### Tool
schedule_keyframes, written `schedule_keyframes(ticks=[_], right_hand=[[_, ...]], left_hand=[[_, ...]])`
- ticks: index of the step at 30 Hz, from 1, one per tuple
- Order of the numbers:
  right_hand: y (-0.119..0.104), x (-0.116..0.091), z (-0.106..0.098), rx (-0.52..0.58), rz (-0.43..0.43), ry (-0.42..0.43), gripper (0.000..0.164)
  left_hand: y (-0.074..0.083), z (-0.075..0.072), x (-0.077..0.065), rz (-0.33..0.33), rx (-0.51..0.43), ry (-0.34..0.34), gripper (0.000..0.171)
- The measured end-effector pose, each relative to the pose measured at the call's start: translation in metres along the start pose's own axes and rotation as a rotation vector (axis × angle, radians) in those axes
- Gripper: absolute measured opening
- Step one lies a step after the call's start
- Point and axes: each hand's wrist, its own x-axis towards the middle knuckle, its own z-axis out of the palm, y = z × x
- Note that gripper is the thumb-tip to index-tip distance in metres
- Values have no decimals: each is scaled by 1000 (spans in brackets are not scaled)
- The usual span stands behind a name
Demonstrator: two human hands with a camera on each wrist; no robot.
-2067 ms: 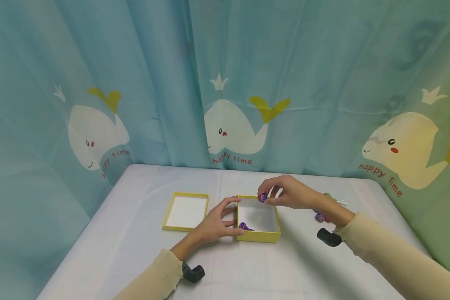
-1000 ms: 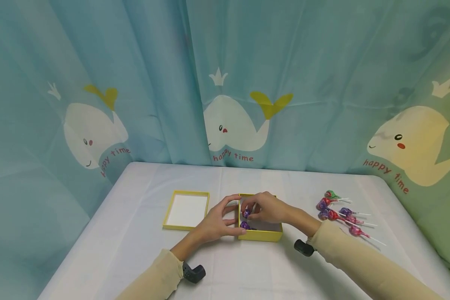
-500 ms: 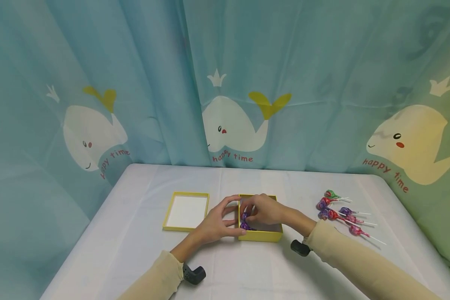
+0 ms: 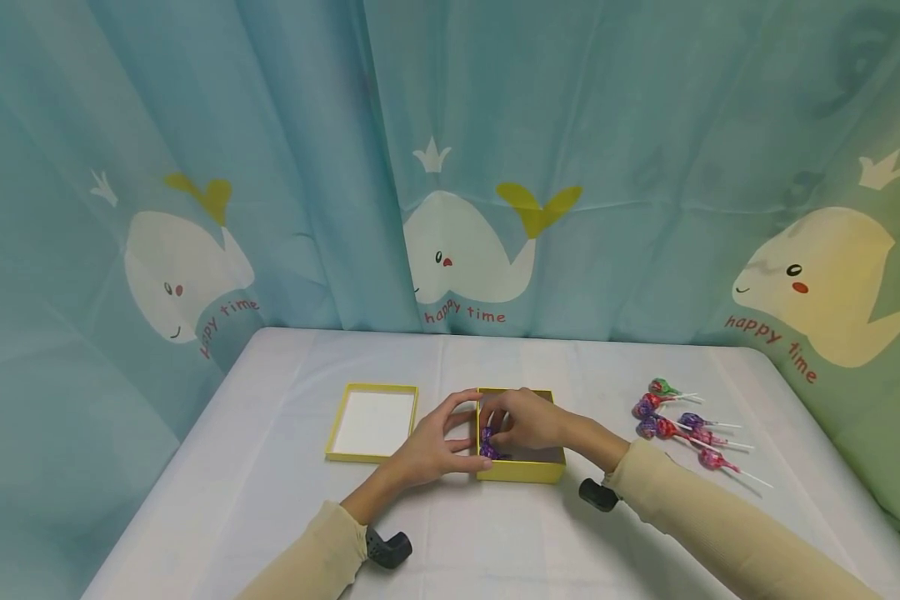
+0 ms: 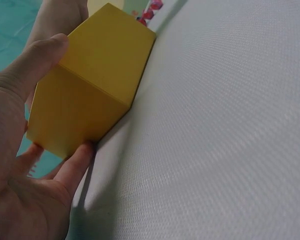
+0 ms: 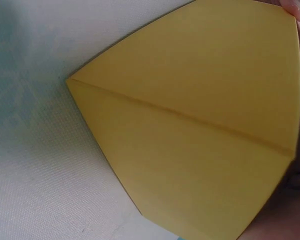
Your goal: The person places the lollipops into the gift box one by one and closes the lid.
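An open yellow box stands mid-table. My left hand grips its left wall, thumb and fingers curled round the near left corner; in the left wrist view the thumb lies along the top edge of the yellow box. My right hand is down inside the box and pinches a purple lollipop just above another purple one at the box's front left. The right wrist view is filled by the outer wall of the yellow box.
The yellow lid lies upturned just left of the box. Several wrapped lollipops lie in a loose pile on the right of the white table. A whale-print curtain hangs close behind the table.
My right hand carried the purple lollipop from above the box's far edge down into its front left part. The left hand has kept its grip on the box.
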Motion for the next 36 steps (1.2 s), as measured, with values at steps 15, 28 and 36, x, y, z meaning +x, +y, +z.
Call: schedule_keyframes(ticks=[15, 28, 36], right_hand=[[-5, -2, -2, 7, 40, -16, 20], [-11, -8, -18, -48, 48, -35, 25], [-17, -33, -43, -91, -28, 63, 28]], left_hand=[[0, 1, -1, 0, -3, 1, 89], [-2, 1, -2, 1, 3, 11, 90], [-1, 0, 1, 4, 7, 12, 94]])
